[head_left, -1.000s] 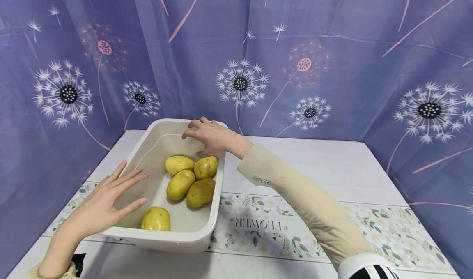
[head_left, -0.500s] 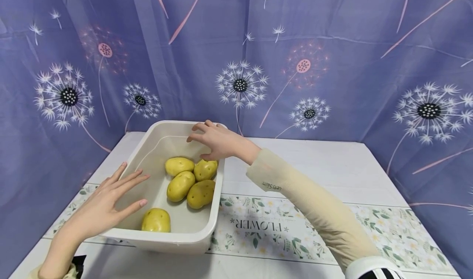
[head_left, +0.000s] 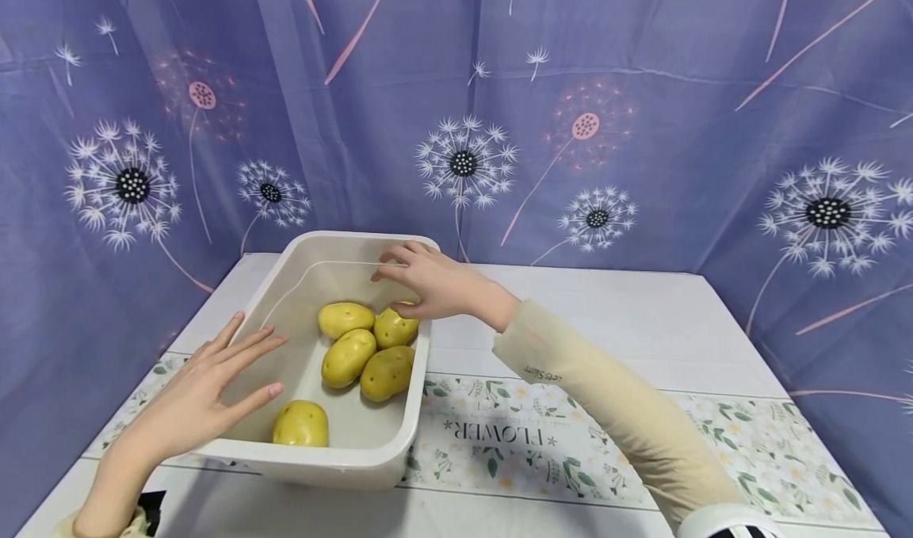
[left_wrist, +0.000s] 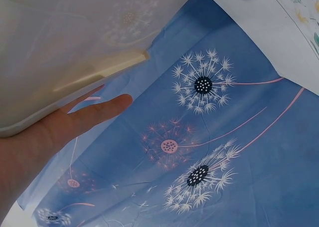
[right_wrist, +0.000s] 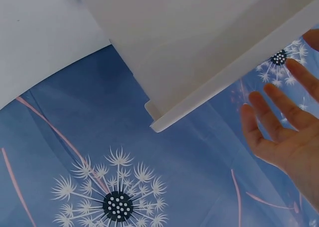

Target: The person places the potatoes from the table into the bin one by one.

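Several yellow potatoes lie in a white plastic tub [head_left: 414, 411]: a cluster with this potato [head_left: 348, 359] in its middle, and a lone potato [head_left: 301, 423] by the near wall. My left hand [head_left: 192, 399] is spread over the tub's near left rim, holding nothing; in the left wrist view its fingers [left_wrist: 102, 111] show straight beside the tub wall. My right hand [head_left: 445, 283] hovers over the far right rim with loosely bent fingers and grips nothing. It partly hides the far right potato [head_left: 392, 328]. The right wrist view has its fingers [right_wrist: 269, 114] apart, beside the tub's rim.
The tub stands on the left of a white table [head_left: 606, 316] with a floral strip [head_left: 499, 435] printed across it. Purple curtains [head_left: 371, 126] with dandelion prints close off the back and both sides.
My right hand has drawn back to the right and slightly nearer, now overlapping the far right potato. The left hand and the potatoes have stayed in place.
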Demonstrator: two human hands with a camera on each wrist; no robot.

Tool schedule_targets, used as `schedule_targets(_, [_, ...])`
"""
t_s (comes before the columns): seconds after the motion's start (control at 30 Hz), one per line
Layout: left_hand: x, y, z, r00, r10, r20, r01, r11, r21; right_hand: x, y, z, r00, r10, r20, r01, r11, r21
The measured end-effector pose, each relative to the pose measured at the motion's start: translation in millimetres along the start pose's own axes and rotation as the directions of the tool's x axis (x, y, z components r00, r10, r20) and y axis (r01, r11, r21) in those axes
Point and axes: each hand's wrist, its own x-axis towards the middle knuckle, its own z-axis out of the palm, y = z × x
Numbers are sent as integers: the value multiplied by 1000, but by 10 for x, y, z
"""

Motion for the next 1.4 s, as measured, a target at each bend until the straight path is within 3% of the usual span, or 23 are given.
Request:
schedule_targets(0.63, [5, -16, 0, 1000, 7, 3, -7, 1000, -4, -283, 37, 76, 992, -25, -120, 29, 999, 30])
schedule_targets(0.97, [0, -16, 2, 1000, -23, 6, 23, 1000, -9, -436, 61, 142, 981, -31, -191, 40, 998, 46])
schedule_targets(1.4, [1, -12, -4, 1000, -13, 3, 13, 1000, -11, -607, 144, 212, 977, -15, -211, 36, 995, 98])
